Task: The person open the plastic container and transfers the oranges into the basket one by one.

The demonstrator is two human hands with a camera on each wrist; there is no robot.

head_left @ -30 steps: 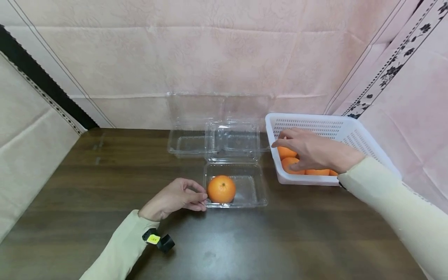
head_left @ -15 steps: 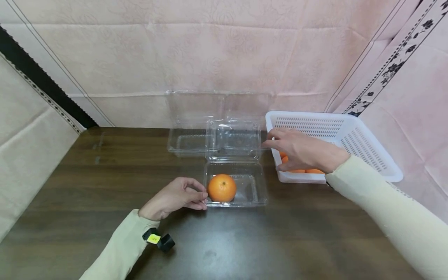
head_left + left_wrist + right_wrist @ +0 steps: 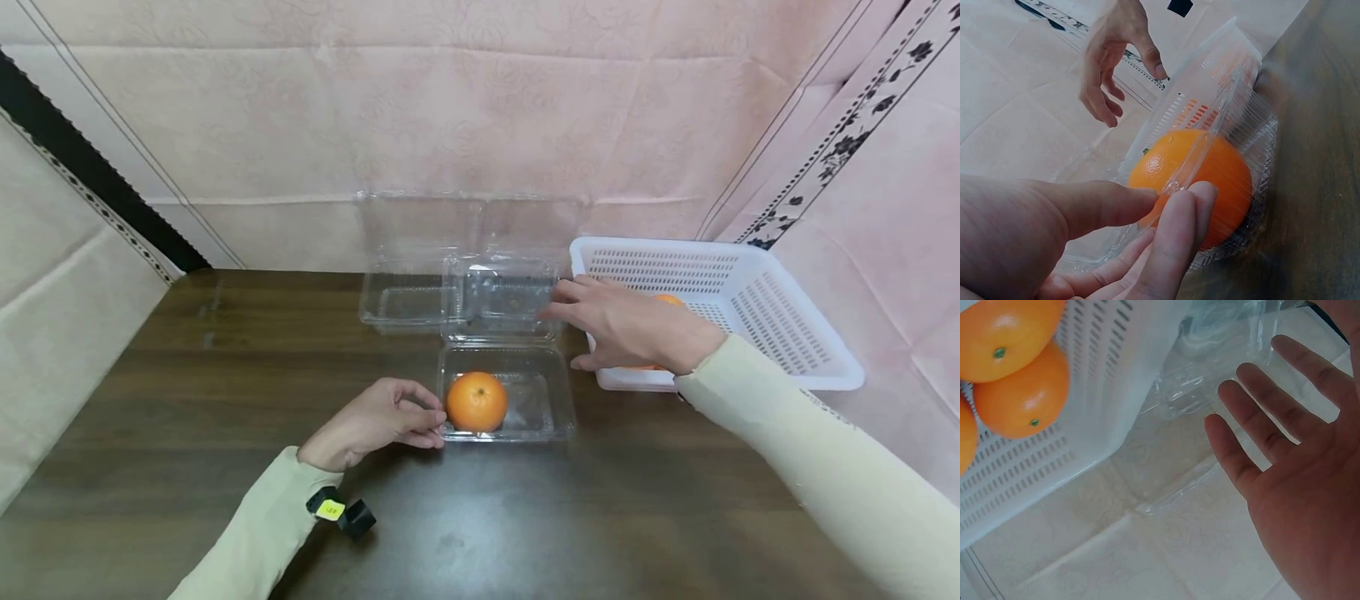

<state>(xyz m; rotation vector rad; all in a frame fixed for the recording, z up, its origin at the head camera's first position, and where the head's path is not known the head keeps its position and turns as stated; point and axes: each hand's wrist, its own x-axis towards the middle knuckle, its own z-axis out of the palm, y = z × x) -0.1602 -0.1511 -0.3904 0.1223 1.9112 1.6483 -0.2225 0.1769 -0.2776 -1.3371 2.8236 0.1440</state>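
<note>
A clear plastic clamshell box [image 3: 536,408] lies with its lid folded back on the table. One orange [image 3: 477,402] sits in its left half. My left hand [image 3: 384,423] pinches the box's left rim between thumb and fingers, as the left wrist view shows up close. Over the left side of a white basket [image 3: 797,321] hovers my right hand [image 3: 626,327], fingers spread and holding nothing. Several oranges [image 3: 1022,400] lie in the basket, partly hidden under that hand in the head view.
Other open clear boxes [image 3: 401,307] stand behind the first, against the pink cloth backdrop [image 3: 450,125]. Brown wooden tabletop [image 3: 247,383] extends to the left and front. The basket's raised wall borders the right side.
My right hand has moved left, from over the basket's oranges to above its left rim. The left hand keeps its grip on the box, and the orange inside has stayed put.
</note>
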